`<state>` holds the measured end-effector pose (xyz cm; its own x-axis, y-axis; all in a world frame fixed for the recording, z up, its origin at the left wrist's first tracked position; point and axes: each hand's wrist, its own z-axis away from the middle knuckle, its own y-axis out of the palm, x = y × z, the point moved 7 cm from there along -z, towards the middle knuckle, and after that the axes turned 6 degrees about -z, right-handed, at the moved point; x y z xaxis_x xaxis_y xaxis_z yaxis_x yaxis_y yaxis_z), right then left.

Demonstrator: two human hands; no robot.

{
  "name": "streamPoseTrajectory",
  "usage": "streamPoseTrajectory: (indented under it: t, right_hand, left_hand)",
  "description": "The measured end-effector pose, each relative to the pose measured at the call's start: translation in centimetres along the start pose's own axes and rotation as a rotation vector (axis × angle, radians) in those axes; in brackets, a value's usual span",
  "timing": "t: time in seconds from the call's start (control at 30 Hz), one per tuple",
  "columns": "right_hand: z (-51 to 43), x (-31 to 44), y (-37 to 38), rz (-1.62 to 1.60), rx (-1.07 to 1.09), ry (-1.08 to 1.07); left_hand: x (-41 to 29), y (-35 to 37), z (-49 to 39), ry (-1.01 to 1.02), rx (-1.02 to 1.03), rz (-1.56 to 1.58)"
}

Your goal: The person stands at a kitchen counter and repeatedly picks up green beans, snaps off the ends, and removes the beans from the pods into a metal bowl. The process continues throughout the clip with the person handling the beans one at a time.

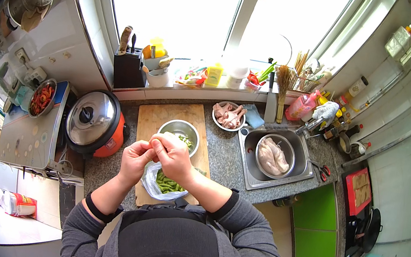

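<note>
My left hand and my right hand meet with fingertips and thumbs pinched together, raised over the near rim of a steel bowl. Whatever may be between the fingertips is hidden by the fingers. Several shelled green beans lie inside the bowl. Below my hands, a clear plastic bag holds green soybean pods, partly covered by my right forearm. Bag and bowl both rest on a wooden cutting board.
An orange electric cooker stands left of the board. To the right are a bowl of raw poultry pieces, a cleaver and the sink with a pan of raw meat. Red-handled scissors lie beyond the sink.
</note>
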<state>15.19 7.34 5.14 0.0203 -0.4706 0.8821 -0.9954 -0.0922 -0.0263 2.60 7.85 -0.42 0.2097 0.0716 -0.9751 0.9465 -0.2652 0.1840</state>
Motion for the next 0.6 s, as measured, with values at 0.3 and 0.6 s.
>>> streamPoseTrajectory:
  t: [0.3,0.6]
  right_hand:
    - [0.5,-3.2,-0.2,-0.242,0.064,0.24]
    - [0.9,-3.2,-0.6,-0.141,-0.003,0.181]
  left_hand:
    - [-0.8,0.2,0.0,0.025,-0.052,-0.165]
    - [-0.1,0.6,0.5,0.022,-0.056,-0.086]
